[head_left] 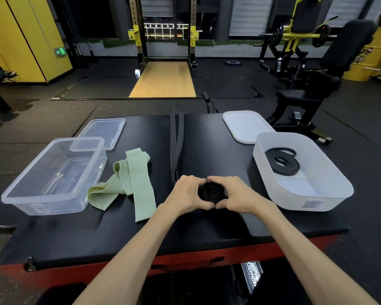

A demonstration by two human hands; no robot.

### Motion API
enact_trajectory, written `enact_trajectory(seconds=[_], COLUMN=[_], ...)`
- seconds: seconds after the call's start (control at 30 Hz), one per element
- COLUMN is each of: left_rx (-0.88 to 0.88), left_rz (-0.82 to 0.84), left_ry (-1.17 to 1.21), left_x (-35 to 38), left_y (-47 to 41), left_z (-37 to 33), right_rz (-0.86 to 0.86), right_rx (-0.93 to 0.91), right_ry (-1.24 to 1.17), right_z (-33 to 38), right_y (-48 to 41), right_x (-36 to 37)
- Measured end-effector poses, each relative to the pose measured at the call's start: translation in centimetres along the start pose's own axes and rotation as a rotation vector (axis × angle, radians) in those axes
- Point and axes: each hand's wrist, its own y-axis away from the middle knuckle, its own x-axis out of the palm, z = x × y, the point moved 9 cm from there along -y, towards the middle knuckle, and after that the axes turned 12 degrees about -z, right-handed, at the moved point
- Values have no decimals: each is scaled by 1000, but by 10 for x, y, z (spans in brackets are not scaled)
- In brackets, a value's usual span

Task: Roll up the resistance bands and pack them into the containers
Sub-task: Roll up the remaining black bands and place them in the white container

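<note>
At the middle of the black padded table (207, 230), the curled fingers of the left hand (184, 195) and right hand (237, 194) clasp a part-wound roll of dark rubber resistance band (211, 191), its tail (178, 139) trailing away. Keep turns tight and edges flush; the white plastic tub (306, 198) to the right has bare floor beside its coiled black band (283, 162)

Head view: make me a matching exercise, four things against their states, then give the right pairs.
1 green band
2 clear container
3 white container
4 black roll

a holds a coiled black band
b gripped between the left hand and right hand
c lying loose on the pad
d no band inside

Pairs: 1-c; 2-d; 3-a; 4-b
</note>
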Motion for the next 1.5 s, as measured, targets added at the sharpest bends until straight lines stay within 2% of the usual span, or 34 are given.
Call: enact_trajectory(seconds=[0.1,0.2,0.4,0.6,0.83,1.0,1.13,1.37,1.5], left_rx=[-27,-18,56,39,-7,-40,-101,-214,-226], left_rz=[54,89,30,-10,65,-7,-1,-125,-80], left_ry=[7,-133,-298,-240,-206,-93,-10,73,96], left_x=[2,0,0,0,-3,-9,-9,-7,-4], left_y=[-1,-1,10,12,8,10,8,-2,-6], left_z=[6,12,16,14,17,14,11,13,19], right_rz=[-10,-19,-34,-54,-176,-263,-344,-410,-413], right_rx=[-9,-8,14,32,92,145,214,242,283], right_ry=[7,61,115,143,179,164,143,231,91], right_z=[-3,-4,-7,-5,0,-1,1,10,2], right_y=[1,0,2,2,3,11,18,24,27], right_x=[2,1,3,2,8,9,3,2,5])
